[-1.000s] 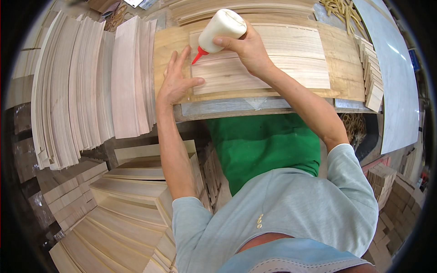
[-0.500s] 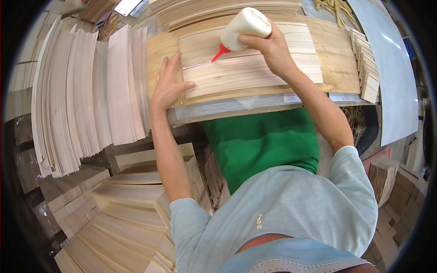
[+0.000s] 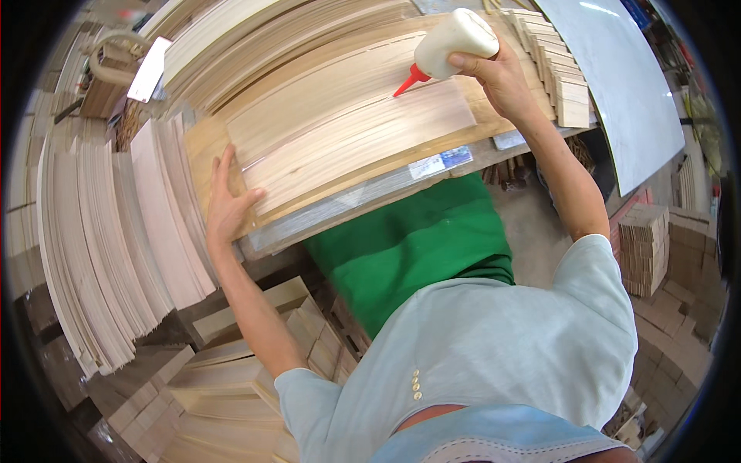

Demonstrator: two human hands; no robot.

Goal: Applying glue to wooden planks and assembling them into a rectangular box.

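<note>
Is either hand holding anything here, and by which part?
The right hand grips a white glue bottle around its body, red nozzle tipped down onto the wood strips. The left hand holds nothing; it presses flat on the strips' left end.

- Pale veneer stacks point(image 3: 116, 231) fan out along the left of a crowded woodworking shop.
- A worn tabletop point(image 3: 363, 199) edge runs across the middle, with a green cloth point(image 3: 409, 247) below it.
- A large grey sheet point(image 3: 617, 85) leans at the right, beside rows of small wood blocks point(image 3: 552, 69).
- Cut blocks point(image 3: 644, 247) are piled on the floor at the right.
- Planks point(image 3: 224, 378) lie stacked lower left, in bright, even light.
</note>
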